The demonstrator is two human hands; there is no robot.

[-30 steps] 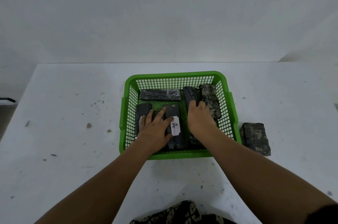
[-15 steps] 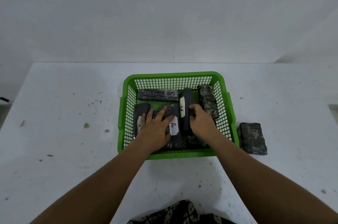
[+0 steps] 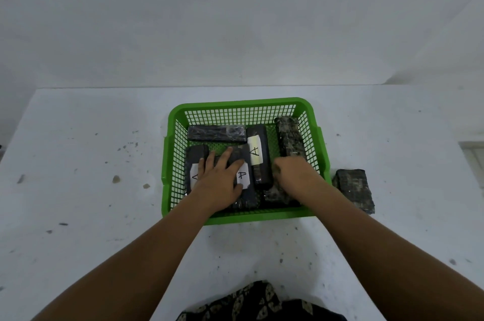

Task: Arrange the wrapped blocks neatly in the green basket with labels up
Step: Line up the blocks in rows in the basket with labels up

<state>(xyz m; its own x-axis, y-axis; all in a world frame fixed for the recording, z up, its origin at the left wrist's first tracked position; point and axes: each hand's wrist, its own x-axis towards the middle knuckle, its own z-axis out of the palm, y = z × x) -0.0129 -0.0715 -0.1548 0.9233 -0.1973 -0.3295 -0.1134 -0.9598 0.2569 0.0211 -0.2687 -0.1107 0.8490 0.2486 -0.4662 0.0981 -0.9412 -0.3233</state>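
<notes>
The green basket (image 3: pixel 242 108) sits on the white table (image 3: pixel 91 150) and holds most of the wrapped blocks. The left hand (image 3: pixel 217 179) lies flat with its fingers spread, pressing down on the blocks in the near left part of the basket and gripping nothing. Just to its left a dark block (image 3: pixel 195 161) shows part of a white label; just to its right another dark block (image 3: pixel 245 176) shows a white label marked A, and the thumb touches that label's lower edge. Beyond the fingertips, along the far wall, a dark block lies crosswise (image 3: pixel 217 133) with no label showing. Between the two hands a long dark block (image 3: pixel 259 155) lies label up, its white strip marked A. The right hand (image 3: pixel 296 174) is inside the basket with its fingers curled downward beside that block; whether it clamps anything cannot be told, since the fingertips are hidden. Beyond the right hand a mottled block (image 3: pixel 289 137) lies along the right wall, and under its wrist another mottled block (image 3: pixel 275 193) rests at the near wall. To the right of that hand, outside the basket and just beside its wall, one mottled block (image 3: pixel 353 189) lies on the table.
</notes>
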